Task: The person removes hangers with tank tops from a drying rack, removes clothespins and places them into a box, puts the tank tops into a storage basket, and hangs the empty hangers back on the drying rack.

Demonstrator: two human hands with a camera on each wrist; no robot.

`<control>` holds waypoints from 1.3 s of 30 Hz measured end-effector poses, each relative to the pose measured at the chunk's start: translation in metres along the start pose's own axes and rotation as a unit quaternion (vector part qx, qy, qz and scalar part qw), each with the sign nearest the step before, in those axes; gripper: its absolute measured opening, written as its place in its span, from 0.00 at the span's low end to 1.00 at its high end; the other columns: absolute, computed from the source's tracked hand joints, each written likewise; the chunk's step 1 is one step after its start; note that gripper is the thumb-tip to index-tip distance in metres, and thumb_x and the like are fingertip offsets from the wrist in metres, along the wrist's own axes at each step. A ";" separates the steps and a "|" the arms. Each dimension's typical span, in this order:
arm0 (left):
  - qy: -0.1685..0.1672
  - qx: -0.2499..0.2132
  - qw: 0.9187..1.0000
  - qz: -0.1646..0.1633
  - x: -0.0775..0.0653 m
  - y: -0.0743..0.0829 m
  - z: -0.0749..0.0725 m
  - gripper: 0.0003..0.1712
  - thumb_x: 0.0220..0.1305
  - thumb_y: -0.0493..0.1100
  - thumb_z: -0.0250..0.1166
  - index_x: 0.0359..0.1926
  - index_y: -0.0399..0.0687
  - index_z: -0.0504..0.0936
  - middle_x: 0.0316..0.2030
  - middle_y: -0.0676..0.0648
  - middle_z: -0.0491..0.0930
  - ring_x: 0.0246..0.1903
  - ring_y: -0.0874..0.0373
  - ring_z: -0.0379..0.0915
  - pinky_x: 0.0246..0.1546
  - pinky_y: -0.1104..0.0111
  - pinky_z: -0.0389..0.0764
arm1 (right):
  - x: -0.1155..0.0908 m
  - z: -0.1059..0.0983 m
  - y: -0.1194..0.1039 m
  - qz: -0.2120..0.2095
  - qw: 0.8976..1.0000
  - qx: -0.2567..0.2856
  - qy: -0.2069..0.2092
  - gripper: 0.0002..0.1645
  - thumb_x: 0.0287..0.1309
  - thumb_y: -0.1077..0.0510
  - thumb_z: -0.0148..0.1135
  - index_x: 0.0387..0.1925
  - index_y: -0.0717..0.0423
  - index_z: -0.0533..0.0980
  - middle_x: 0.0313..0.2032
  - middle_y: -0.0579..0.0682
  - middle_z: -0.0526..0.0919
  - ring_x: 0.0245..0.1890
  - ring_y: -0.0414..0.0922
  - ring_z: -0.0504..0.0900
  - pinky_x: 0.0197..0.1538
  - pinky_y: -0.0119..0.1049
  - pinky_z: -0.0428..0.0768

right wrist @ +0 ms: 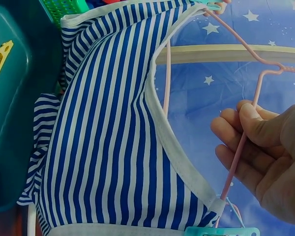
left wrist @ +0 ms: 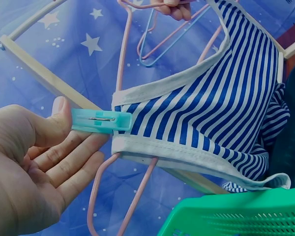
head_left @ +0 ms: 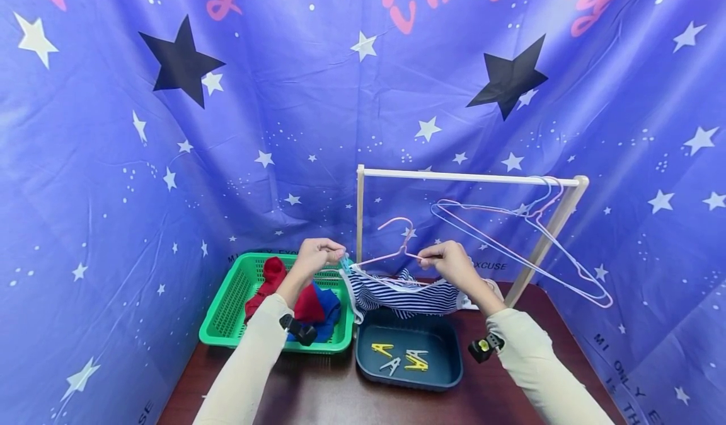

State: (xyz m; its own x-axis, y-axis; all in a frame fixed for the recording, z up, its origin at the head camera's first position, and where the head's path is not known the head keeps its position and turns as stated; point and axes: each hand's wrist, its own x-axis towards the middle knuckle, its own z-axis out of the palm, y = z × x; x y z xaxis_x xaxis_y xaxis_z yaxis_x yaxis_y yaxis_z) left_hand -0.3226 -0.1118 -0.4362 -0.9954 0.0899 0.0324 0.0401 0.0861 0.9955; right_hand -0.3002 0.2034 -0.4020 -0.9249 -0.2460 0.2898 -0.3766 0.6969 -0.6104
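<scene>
A blue-and-white striped sleeveless top [head_left: 408, 296] hangs from a pink wire hanger [left wrist: 123, 49], its white-edged straps over the hanger's arms. My left hand [left wrist: 44, 162] pinches a teal clothespin [left wrist: 103, 121] between thumb and fingers, and the pin's jaws sit on one strap. With thumb and fingertips, my right hand [right wrist: 265, 152] grips the hanger's other arm near the hook. A second teal clothespin [right wrist: 223, 231] sits at the strap on that side, partly cut off by the frame edge. The top's lower part hangs in folds behind the dark tray [head_left: 408, 384].
Yellow clothespins [head_left: 382, 349] and grey clothespins [head_left: 390, 366] lie in the tray. A green basket [head_left: 218, 324] at left holds red cloth [head_left: 273, 277] and blue cloth [head_left: 329, 308]. Behind stands a wooden rack [head_left: 471, 176] with a blue hanger [head_left: 482, 239] and another pink hanger at its right.
</scene>
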 end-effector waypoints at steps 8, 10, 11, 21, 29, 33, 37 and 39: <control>0.037 -0.014 0.999 -0.005 -0.001 0.002 0.004 0.08 0.62 0.29 0.69 0.42 0.28 0.87 0.35 0.38 0.90 0.29 0.63 0.85 0.51 0.51 0.85 | -0.002 -0.001 0.001 0.002 1.000 -0.004 0.001 0.05 0.58 0.69 0.69 0.34 0.62 0.89 0.31 0.55 0.91 0.34 0.44 0.88 0.37 0.28 0.79; 0.048 -0.017 0.999 -0.003 -0.001 0.002 0.004 0.06 0.61 0.29 0.69 0.40 0.29 0.87 0.34 0.39 0.90 0.28 0.63 0.86 0.51 0.51 0.85 | -0.002 -0.001 0.001 0.003 1.000 -0.004 0.001 0.05 0.58 0.69 0.69 0.34 0.62 0.89 0.31 0.55 0.91 0.34 0.44 0.88 0.38 0.28 0.79; 0.053 -0.017 0.998 0.000 -0.001 0.003 0.005 0.06 0.61 0.29 0.69 0.39 0.30 0.88 0.33 0.39 0.90 0.28 0.63 0.86 0.49 0.53 0.86 | -0.001 -0.001 0.001 0.004 1.000 -0.004 0.002 0.05 0.58 0.69 0.69 0.34 0.62 0.89 0.31 0.55 0.91 0.34 0.45 0.88 0.37 0.28 0.79; 0.088 -0.025 0.995 0.046 -0.004 0.010 0.007 0.03 0.59 0.28 0.71 0.35 0.31 0.88 0.30 0.40 0.90 0.26 0.65 0.83 0.33 0.74 0.84 | 0.002 -0.001 0.003 -0.003 1.000 -0.020 0.022 0.04 0.56 0.68 0.71 0.33 0.62 0.89 0.28 0.55 0.90 0.31 0.42 0.83 0.34 0.29 0.76; 0.071 0.002 0.994 0.085 -0.016 0.019 0.018 0.07 0.58 0.28 0.72 0.38 0.26 0.87 0.31 0.38 0.89 0.26 0.67 0.83 0.33 0.76 0.82 | 0.005 -0.001 0.006 0.012 0.999 -0.020 0.046 0.03 0.56 0.69 0.71 0.32 0.63 0.88 0.26 0.56 0.89 0.29 0.43 0.84 0.32 0.28 0.74; 0.041 0.052 0.992 0.106 -0.024 0.018 0.030 0.07 0.58 0.29 0.72 0.38 0.27 0.87 0.33 0.36 0.89 0.28 0.60 0.85 0.31 0.74 0.81 | 0.005 -0.002 0.006 0.011 0.998 -0.023 0.053 0.02 0.55 0.68 0.71 0.32 0.63 0.88 0.26 0.55 0.89 0.29 0.43 0.84 0.33 0.29 0.74; -0.004 0.094 0.989 0.112 -0.027 0.010 0.042 0.06 0.58 0.31 0.73 0.38 0.31 0.89 0.35 0.36 0.89 0.33 0.55 0.87 0.36 0.69 0.84 | 0.006 -0.002 0.005 0.010 0.998 -0.020 0.053 0.02 0.55 0.68 0.72 0.31 0.63 0.88 0.27 0.55 0.89 0.29 0.43 0.83 0.33 0.29 0.74; -0.030 0.111 0.987 0.114 -0.027 0.002 0.047 0.07 0.58 0.32 0.74 0.38 0.35 0.90 0.35 0.38 0.90 0.33 0.56 0.87 0.38 0.68 0.86 | 0.006 -0.002 0.006 0.010 0.998 -0.018 0.053 0.03 0.55 0.68 0.72 0.31 0.62 0.88 0.27 0.56 0.89 0.29 0.43 0.83 0.33 0.29 0.74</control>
State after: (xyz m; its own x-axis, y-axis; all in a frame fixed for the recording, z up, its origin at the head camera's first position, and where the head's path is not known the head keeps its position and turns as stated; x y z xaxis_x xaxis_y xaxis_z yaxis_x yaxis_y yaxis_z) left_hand -0.2915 -0.0671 -0.4393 -0.9517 0.1894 0.2417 0.2873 0.2718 0.9185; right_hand -0.3078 0.2073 -0.4018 -0.9211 -0.1602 0.3548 -0.3537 0.7253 -0.5906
